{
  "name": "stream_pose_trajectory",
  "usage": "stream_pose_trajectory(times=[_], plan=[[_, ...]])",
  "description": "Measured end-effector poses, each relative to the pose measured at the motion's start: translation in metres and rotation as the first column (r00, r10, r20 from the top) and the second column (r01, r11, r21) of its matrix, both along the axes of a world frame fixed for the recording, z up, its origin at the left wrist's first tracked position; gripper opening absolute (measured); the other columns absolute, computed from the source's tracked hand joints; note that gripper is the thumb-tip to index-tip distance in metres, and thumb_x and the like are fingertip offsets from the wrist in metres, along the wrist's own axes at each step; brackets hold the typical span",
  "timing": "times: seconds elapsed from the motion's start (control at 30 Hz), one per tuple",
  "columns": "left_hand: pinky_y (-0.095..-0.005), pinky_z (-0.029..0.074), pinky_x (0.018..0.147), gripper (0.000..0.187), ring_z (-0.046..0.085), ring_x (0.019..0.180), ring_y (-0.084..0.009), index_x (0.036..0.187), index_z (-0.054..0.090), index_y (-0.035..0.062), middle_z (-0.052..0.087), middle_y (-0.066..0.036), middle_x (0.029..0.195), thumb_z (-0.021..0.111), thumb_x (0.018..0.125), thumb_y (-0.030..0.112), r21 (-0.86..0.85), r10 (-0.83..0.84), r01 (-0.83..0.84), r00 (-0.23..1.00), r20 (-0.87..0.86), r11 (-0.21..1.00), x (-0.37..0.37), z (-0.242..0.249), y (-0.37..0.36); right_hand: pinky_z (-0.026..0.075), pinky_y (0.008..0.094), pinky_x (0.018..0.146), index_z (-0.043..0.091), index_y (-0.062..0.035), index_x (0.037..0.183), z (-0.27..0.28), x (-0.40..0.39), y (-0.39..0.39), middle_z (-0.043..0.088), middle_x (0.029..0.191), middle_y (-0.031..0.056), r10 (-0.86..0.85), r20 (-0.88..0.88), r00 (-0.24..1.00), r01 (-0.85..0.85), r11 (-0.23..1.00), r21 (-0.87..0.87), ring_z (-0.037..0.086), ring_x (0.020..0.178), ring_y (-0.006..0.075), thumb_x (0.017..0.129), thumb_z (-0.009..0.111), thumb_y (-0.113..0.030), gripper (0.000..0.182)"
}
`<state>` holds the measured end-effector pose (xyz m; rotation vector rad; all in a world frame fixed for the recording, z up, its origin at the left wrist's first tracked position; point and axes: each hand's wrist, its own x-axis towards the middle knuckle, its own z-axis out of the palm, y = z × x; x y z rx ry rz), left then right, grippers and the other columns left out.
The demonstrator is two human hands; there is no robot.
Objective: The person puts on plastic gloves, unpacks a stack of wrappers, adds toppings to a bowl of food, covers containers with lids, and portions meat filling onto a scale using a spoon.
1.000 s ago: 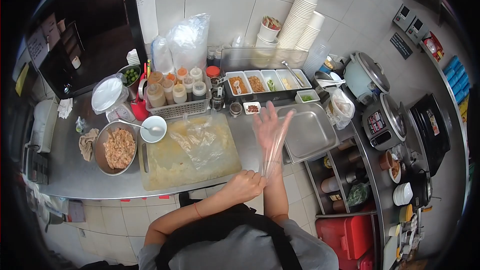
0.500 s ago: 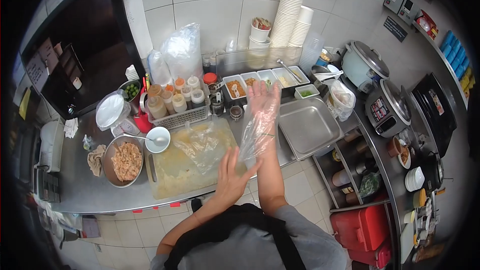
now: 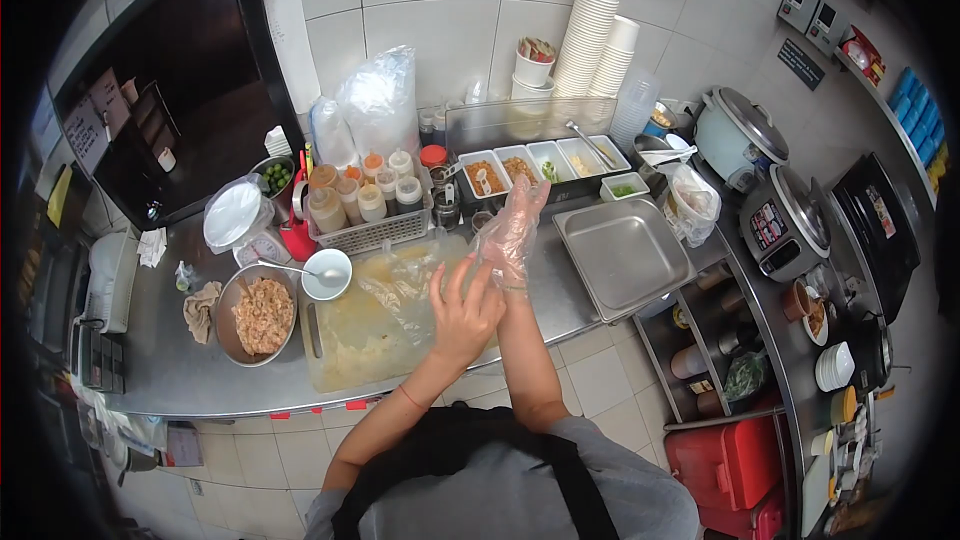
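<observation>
My right hand (image 3: 515, 225) wears a clear plastic glove, its fingers stretched out towards the topping tubs. My left hand (image 3: 467, 312) is bare, fingers bent at the glove's cuff by my right wrist, apparently pinching the thin film. Underneath lies a yellowed cutting board (image 3: 350, 350) with crumpled clear plastic (image 3: 400, 295) on it, perhaps another glove. To the left stand a metal bowl (image 3: 228, 338) of raw minced or chopped meat (image 3: 262, 315) and a white bowl (image 3: 328, 285) with a spoon.
Sauce bottles (image 3: 372, 202) fill a grey basket behind the board. White topping tubs (image 3: 483, 180) stand behind my right hand, with an empty steel tray (image 3: 625, 255) to the right. Stacked paper cups (image 3: 590, 35) rise at the back. Rice cookers (image 3: 785, 215) occupy the right counter.
The glove fits closer over my right hand, its loose cuff drawn up near the wrist. My left hand has risen to the cuff, and my right hand has lowered slightly.
</observation>
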<state>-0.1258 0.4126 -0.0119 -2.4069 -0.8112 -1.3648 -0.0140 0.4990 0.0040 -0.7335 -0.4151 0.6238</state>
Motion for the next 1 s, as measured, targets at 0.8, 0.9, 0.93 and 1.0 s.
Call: stream_pose_trajectory(times=[0.8,0.9,0.93,1.0], plan=[[-0.0340,0.044,0.060,0.019,0.050,0.077,-0.0225,0.090,0.059,0.0027,0.049,-0.012,0.084,0.066,0.074,0.010,-0.259,-0.258,0.291,0.953,0.157,0.921,-0.003,0.029,0.004,0.012,0.0439,0.107,0.004,-0.0106,0.143,0.020,-0.011,-0.009,0.017,0.142,0.0213,-0.271,0.819,0.505,0.429,0.903,0.034,0.019,0.132,0.0301,0.086,0.056,-0.028,0.078],[-0.0348,0.045,0.062,0.017,0.053,0.072,-0.0251,0.090,0.059,0.0034,0.054,-0.013,0.081,0.064,0.077,0.014,-0.379,-0.327,0.386,0.921,0.213,0.841,0.001,0.013,0.008,0.012,0.0523,0.104,0.017,-0.0091,0.141,0.025,-0.011,-0.018,0.021,0.142,0.0179,-0.172,0.978,0.119,0.572,0.817,0.073,0.018,0.132,0.0360,0.084,0.057,-0.026,0.072],[-0.0335,0.046,0.060,0.016,0.055,0.068,-0.0241,0.090,0.058,0.0033,0.057,-0.013,0.080,0.063,0.079,0.014,-0.395,-0.340,0.418,0.905,0.255,0.818,0.000,0.007,0.013,0.012,0.0560,0.103,0.022,-0.0115,0.140,0.024,-0.013,-0.018,0.023,0.142,0.0154,-0.139,0.981,0.137,0.555,0.831,0.040,0.020,0.132,0.0334,0.083,0.057,-0.027,0.069],[-0.0314,0.047,0.057,0.012,0.057,0.061,-0.0218,0.090,0.057,0.0038,0.060,-0.013,0.077,0.060,0.083,0.013,-0.611,-0.283,0.603,0.790,0.543,0.512,-0.003,0.003,0.023,0.012,0.0561,0.103,0.023,-0.0131,0.140,0.014,-0.017,-0.023,0.024,0.141,0.0159,-0.016,0.985,0.173,0.505,0.860,-0.075,0.020,0.131,0.0331,0.083,0.056,-0.027,0.068]])
